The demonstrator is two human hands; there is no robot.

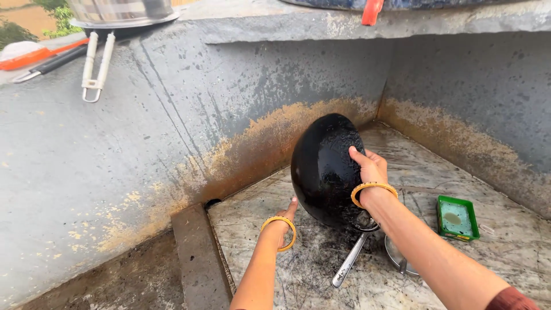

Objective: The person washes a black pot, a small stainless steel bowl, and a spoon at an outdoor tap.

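Soft, even daylight; perhaps slight edge distortion.

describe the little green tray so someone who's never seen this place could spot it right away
Start at the stained stone wash floor boxed in by grey walls. Right of the black pan and the right hand on it, the green tray lies flat. It is the only green, square-cornered thing there.

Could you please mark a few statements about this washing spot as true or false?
1. The right hand rests on the black pan's rounded underside. True.
2. The black pan lies flat, bottom down. False: it is tipped up on its side.
3. A green soap dish sits right of the pan. True.
4. The left hand holds the white tongs. False: they lie on the grey ledge, away from both hands.
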